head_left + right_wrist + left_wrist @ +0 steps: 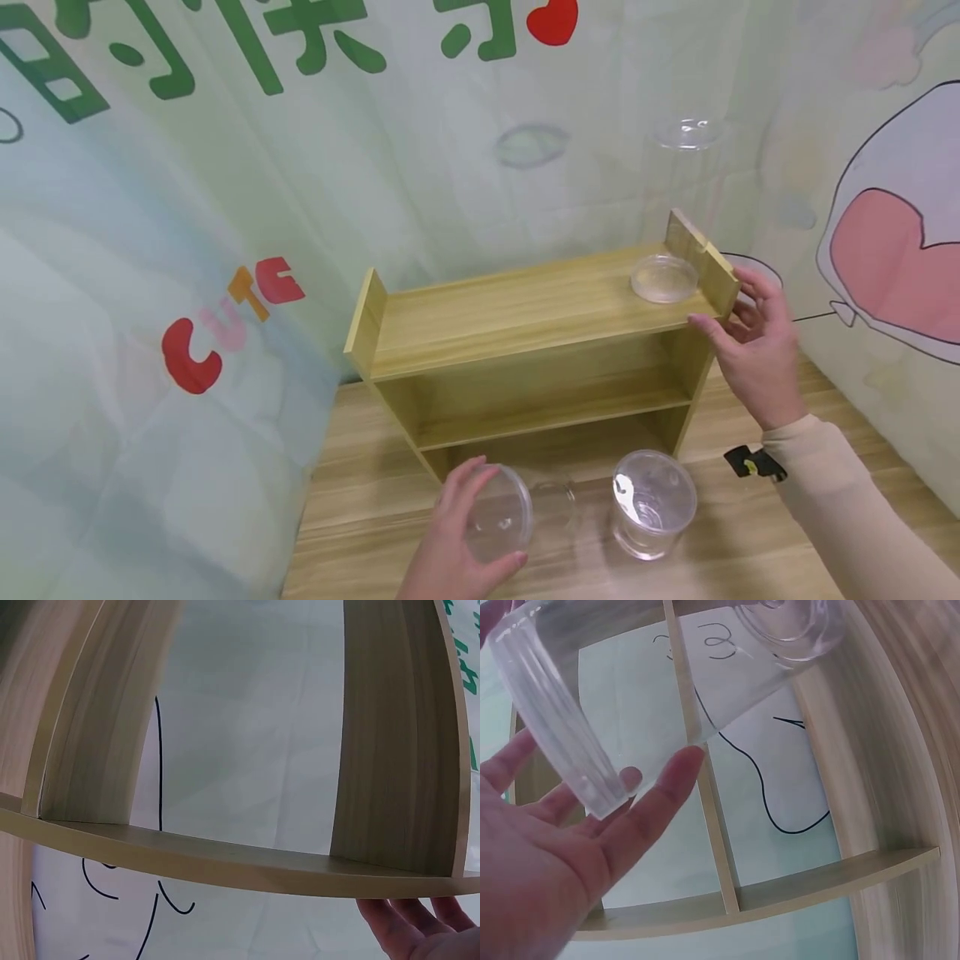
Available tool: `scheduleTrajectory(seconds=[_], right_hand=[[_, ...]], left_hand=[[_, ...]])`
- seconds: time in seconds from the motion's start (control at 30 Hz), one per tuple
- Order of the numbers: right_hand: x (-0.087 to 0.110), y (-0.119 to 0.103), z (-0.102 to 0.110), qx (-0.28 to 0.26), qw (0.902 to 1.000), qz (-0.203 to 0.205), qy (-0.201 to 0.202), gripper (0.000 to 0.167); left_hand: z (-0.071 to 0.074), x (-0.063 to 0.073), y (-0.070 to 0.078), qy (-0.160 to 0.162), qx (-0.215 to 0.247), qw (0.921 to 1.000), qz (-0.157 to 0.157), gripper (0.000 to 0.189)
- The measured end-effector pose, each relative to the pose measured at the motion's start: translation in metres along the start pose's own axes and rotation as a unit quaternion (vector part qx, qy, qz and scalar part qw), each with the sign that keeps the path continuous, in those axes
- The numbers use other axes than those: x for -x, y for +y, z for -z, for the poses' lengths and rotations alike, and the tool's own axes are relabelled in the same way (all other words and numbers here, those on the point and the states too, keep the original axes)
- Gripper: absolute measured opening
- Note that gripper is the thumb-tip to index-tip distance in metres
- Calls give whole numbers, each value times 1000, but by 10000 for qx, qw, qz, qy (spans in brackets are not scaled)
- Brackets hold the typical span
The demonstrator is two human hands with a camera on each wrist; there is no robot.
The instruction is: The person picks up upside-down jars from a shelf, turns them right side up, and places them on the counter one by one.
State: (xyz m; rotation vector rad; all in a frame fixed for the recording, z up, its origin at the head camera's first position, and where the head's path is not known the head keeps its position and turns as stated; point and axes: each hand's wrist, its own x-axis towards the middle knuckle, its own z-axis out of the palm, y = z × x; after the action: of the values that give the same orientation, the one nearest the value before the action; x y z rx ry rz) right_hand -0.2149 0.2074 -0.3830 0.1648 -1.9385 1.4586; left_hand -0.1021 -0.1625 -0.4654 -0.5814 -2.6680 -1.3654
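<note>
My left hand [457, 537] grips a clear plastic jar [652, 690] around its lidded end, thumb on one side and fingers on the other. The jar lies tilted sideways, its base pointing right in the head view. My right hand [761, 354] holds the upper right corner of a wooden shelf [517, 308], thumb at the front edge and fingers around the side panel. In the right wrist view, its fingers [405, 919] touch the outer side of the panel. On the shelf's top board, at the right end, stands a tall clear jar [663, 279].
Another clear lidded jar [651, 508] stands on the wood-grain table [360, 500] before the shelf's right side. The shelf has a middle board [555, 422] and raised end panels. Printed cloth walls [247, 192] enclose the back and sides.
</note>
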Motion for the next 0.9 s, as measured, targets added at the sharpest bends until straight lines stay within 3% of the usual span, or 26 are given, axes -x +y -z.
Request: scheduleTrajectory(seconds=[0.17, 0.43, 0.9], right_hand=[[0, 1, -1, 50, 10000, 67, -36, 66], [0, 4, 2, -41, 9998, 216, -33, 45], [3, 6, 4, 168, 9993, 227, -227, 44]], left_hand=[[-1, -2, 0, -98, -346, 9993, 56, 94], [-1, -9, 2, -292, -679, 9973, -15, 94], [-8, -12, 5, -647, -810, 9945, 125, 90]])
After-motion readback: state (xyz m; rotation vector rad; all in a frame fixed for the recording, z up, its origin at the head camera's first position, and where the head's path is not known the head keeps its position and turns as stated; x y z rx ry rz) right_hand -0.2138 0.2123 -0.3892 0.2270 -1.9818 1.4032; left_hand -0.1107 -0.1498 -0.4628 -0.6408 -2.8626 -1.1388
